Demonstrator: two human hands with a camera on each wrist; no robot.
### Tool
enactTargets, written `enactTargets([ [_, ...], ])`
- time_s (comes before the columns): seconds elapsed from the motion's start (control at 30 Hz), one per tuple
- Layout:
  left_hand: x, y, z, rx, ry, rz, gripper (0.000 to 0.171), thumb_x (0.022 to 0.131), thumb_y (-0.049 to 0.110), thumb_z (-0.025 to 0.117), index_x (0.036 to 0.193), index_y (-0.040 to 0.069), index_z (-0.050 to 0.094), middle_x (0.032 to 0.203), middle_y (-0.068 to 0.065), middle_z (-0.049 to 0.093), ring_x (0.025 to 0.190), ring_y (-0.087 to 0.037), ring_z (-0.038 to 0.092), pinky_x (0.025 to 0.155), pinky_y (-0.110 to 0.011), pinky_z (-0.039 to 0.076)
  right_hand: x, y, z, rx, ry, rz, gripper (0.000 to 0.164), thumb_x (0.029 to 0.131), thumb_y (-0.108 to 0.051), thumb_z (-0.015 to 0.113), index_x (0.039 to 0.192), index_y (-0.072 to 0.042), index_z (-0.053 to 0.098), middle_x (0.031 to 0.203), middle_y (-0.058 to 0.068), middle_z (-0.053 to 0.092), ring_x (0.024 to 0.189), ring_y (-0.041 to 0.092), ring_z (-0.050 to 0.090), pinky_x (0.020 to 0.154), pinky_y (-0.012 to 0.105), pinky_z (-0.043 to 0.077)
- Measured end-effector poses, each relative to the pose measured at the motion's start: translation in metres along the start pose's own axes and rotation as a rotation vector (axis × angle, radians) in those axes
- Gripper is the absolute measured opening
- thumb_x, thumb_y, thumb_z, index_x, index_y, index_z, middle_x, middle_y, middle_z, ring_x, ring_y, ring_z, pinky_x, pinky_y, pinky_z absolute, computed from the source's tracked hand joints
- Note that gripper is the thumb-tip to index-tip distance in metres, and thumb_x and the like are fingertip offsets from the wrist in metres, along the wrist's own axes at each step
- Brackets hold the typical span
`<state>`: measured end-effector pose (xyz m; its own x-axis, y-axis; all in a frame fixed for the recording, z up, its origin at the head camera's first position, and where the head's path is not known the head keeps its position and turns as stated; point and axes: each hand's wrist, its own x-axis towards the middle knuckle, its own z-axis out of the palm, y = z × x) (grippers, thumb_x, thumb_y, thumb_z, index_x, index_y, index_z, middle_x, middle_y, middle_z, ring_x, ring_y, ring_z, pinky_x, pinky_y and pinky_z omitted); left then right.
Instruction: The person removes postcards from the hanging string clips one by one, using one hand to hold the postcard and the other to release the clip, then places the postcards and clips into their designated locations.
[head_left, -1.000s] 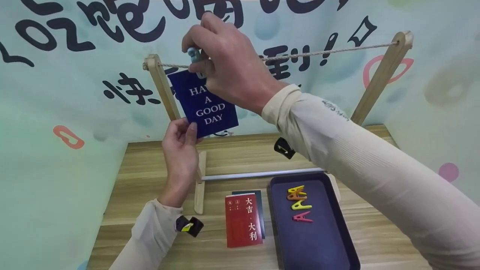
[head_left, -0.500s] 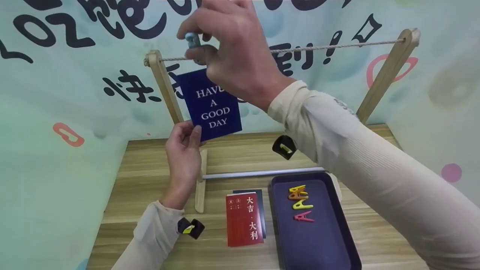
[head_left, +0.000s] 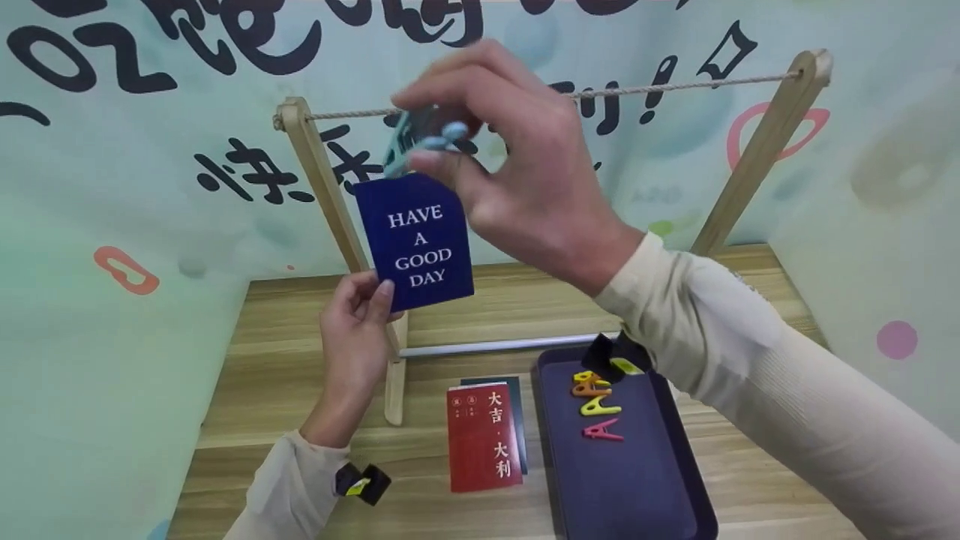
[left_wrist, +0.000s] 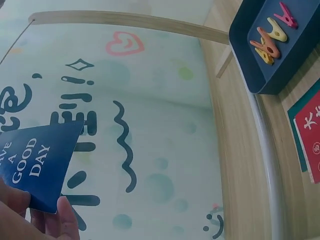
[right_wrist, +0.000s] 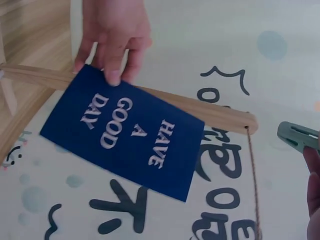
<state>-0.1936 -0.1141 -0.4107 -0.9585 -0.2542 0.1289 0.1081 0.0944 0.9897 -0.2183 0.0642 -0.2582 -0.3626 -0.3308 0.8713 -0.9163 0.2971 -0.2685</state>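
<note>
A dark blue card (head_left: 420,247) printed "HAVE A GOOD DAY" is held up below the rope, near the left post. My left hand (head_left: 356,337) pinches it at its lower left corner, thumb in front; the left wrist view shows the same grip. Between thumb and fingers of my right hand (head_left: 532,150) is a teal clothespin (head_left: 398,150). In the head view its tip appears just above the card's top edge. The right wrist view shows the clothespin (right_wrist: 299,136) apart from the card (right_wrist: 120,132) and the rope (right_wrist: 254,185).
The rope (head_left: 690,88) runs between wooden posts, left (head_left: 324,184) and right (head_left: 761,161). A metal rod (head_left: 487,347) joins their feet. On the table lie a red card (head_left: 480,446) over a dark green one and a dark tray (head_left: 630,495) with several clothespins (head_left: 601,406).
My right hand rises slightly, then comes down and right, and the clothespin has turned so more of it shows. My left hand has lowered the card from the rope.
</note>
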Motion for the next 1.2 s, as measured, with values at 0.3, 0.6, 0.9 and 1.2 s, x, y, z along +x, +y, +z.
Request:
enactTargets([
  [0.3, -0.006, -0.010, -0.002, 0.072, -0.056, -0.102, 0.018, 0.091, 0.008, 0.053, 0.108, 0.003, 0.056, 0.102, -0.012, 0.060, 0.085, -0.016, 0.062, 0.072, -0.025, 0.055, -0.034, -0.008, -0.014, 0.108, -0.122, 0.172, 0.035, 0.077, -0.002, 0.070, 0.109, 0.004, 0.056, 0.104, 0.012, 0.058, 0.089, 0.009, 0.062, 0.081, 0.020, 0.051],
  [0.6, -0.019, -0.027, -0.003, 0.064, -0.082, -0.182, 0.018, 0.090, 0.005, 0.055, 0.107, 0.000, 0.057, 0.099, -0.015, 0.059, 0.081, -0.015, 0.063, 0.071, -0.028, 0.056, -0.080, 0.003, -0.016, 0.250, -0.179, 0.375, 0.033, 0.079, 0.004, 0.066, 0.111, -0.001, 0.056, 0.109, 0.009, 0.054, 0.096, 0.012, 0.062, 0.081, 0.024, 0.053],
  [0.9, -0.035, -0.055, -0.011, 0.096, -0.115, -0.226, 0.022, 0.088, 0.004, 0.057, 0.109, -0.003, 0.057, 0.101, -0.019, 0.061, 0.079, -0.017, 0.064, 0.070, -0.031, 0.056, -0.130, 0.023, -0.018, 0.107, -0.224, 0.524, 0.036, 0.079, -0.010, 0.071, 0.114, -0.014, 0.059, 0.109, -0.005, 0.062, 0.096, 0.007, 0.062, 0.076, 0.022, 0.053],
  [1.2, -0.064, -0.093, -0.008, 0.056, -0.159, -0.286, 0.023, 0.087, 0.005, 0.059, 0.108, -0.004, 0.058, 0.097, -0.019, 0.063, 0.077, -0.019, 0.065, 0.068, -0.032, 0.057, -0.188, 0.032, -0.017, -0.076, -0.256, 0.590, 0.044, 0.084, -0.008, 0.063, 0.126, -0.017, 0.053, 0.114, -0.002, 0.058, 0.096, 0.008, 0.059, 0.075, 0.023, 0.052],
])
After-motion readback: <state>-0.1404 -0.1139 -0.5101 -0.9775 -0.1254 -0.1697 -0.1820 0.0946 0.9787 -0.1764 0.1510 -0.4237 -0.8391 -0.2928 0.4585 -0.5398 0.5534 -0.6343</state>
